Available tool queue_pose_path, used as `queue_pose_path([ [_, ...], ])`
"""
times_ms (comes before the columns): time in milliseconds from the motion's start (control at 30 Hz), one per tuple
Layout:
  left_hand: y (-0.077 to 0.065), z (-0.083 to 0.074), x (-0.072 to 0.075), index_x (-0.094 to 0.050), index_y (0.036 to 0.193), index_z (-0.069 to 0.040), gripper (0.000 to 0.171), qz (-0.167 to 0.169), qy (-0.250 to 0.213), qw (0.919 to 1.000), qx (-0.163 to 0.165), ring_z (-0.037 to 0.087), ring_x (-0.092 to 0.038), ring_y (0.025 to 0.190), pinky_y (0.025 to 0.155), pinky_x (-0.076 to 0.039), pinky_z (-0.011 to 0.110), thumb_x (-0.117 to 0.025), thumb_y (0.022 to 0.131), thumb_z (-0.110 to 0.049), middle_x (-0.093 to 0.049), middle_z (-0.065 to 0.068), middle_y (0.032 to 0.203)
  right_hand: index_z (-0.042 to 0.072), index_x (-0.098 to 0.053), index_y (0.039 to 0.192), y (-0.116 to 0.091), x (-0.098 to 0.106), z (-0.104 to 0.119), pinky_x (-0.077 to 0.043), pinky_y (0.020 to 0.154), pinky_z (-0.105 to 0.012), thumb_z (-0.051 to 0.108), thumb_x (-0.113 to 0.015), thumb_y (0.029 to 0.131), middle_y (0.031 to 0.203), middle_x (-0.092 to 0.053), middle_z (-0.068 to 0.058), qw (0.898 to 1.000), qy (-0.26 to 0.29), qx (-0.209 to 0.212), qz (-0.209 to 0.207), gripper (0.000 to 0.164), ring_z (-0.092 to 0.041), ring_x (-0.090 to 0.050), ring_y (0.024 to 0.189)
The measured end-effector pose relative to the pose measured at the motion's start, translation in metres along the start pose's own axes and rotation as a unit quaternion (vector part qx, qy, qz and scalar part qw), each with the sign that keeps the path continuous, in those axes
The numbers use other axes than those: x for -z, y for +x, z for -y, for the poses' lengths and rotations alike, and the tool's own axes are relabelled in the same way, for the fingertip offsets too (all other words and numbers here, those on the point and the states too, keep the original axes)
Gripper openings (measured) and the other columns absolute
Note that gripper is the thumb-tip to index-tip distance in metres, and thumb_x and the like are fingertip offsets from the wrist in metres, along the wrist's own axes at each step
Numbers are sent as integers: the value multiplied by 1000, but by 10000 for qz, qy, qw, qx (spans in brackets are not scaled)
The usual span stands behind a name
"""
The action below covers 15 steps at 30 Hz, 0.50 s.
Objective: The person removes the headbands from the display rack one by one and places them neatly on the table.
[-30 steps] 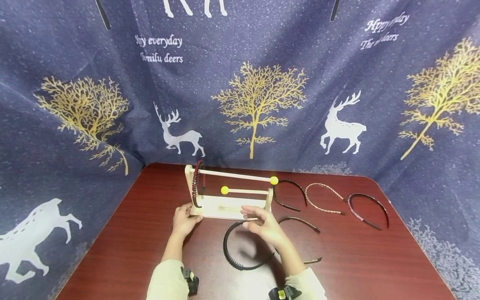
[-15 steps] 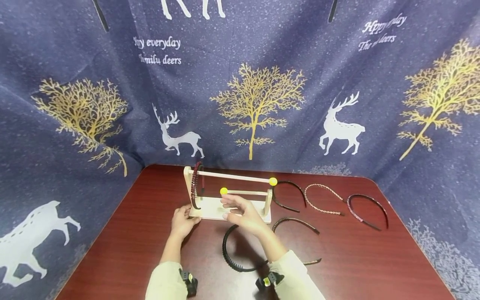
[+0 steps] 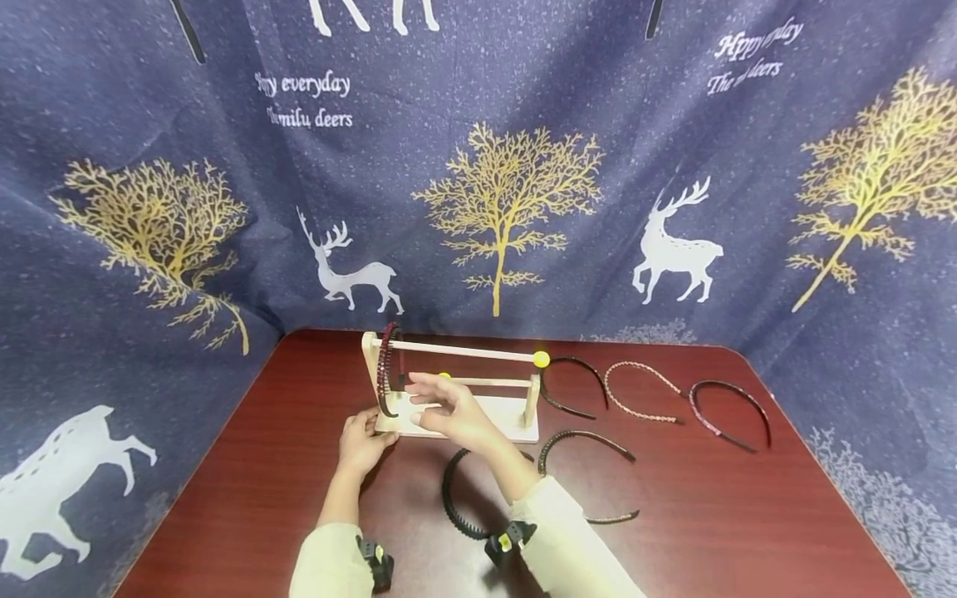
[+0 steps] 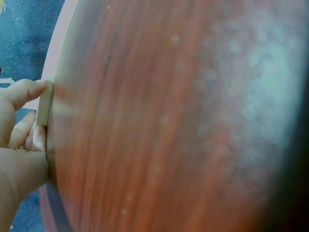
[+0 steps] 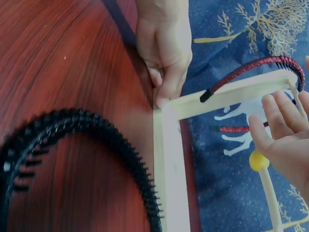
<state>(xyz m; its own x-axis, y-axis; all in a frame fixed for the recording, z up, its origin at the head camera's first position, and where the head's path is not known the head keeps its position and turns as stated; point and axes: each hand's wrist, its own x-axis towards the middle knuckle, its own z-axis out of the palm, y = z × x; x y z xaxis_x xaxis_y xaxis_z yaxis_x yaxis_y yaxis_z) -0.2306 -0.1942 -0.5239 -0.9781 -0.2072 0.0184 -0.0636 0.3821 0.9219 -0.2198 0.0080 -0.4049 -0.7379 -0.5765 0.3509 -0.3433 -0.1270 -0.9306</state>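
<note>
A pale wooden rack point(image 3: 504, 415) with two rods stands at the table's far side. My left hand point(image 3: 362, 444) pinches the front left corner of its base; the left wrist view shows thumb and fingers point(image 4: 24, 92) on either side of the wood. Over the left end of the upper rod hangs a dark red toothed headband point(image 3: 384, 365). My right hand point(image 3: 452, 411) hovers before the rack, fingers loosely spread and holding nothing, just right of that headband. It partly covers the yellow ball on the lower rod; another yellow ball point(image 3: 542, 359) tips the upper rod.
A black toothed headband point(image 3: 453, 498) lies under my right forearm, partly hidden. Right of it rests a brown headband point(image 3: 583, 434). Farther back are a black headband point(image 3: 598, 378), a braided beige one point(image 3: 635, 415) and a pinkish dark one point(image 3: 728, 384). A patterned cloth hangs behind.
My right hand has moved left across the front of the rack, from near its right end toward the red headband. The left hand keeps its grip on the base.
</note>
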Motion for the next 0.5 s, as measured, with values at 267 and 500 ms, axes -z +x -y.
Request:
queue_pose_path([
  [267, 1, -1, 2, -46, 127, 10, 58, -3, 4, 9999, 118, 42, -49, 110, 92, -42, 45, -71, 75, 1, -39, 25, 118, -14, -33, 134, 13, -13, 1, -42, 93, -39, -13, -50, 79, 124, -46, -37, 9989, 193, -206, 373, 57, -50, -42, 116],
  [500, 1, 1, 0, -46, 127, 10, 59, 29, -66, 9999, 130, 42, -50, 111, 91, -43, 43, -71, 74, 1, -38, 25, 118, -12, -35, 134, 13, -20, 0, -45, 83, -22, -13, -47, 80, 118, -48, -37, 9979, 87, -497, 418, 55, -47, -47, 111],
])
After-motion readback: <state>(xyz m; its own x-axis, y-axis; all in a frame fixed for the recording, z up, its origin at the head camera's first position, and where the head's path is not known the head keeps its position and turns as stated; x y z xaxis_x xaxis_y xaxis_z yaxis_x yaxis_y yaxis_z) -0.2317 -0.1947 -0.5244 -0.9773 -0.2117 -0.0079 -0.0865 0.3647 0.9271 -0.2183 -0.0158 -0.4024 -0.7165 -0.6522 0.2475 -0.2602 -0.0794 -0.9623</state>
